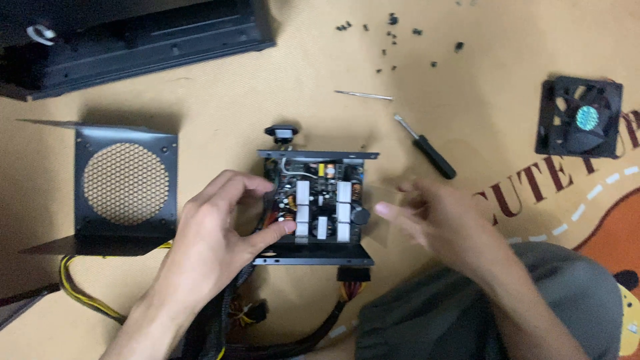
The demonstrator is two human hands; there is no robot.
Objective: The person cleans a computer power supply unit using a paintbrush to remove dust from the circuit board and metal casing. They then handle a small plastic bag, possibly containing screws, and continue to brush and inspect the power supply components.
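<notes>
Two hands (213, 227) (433, 217) beside opened power supply (317, 203)

Left approach: I see my left hand (213, 230) covering the opened black metal power-supply chassis (313, 207); the perforated black cover panel (125, 183) stands close beside.
Right approach: my blurred right hand (433, 223) fills it.
Far side: black-handled screwdriver (427, 148) and thin metal rod (363, 95) obstruct; bare mat between.
Near side: bundled black and yellow cables (267, 320) block.
</notes>
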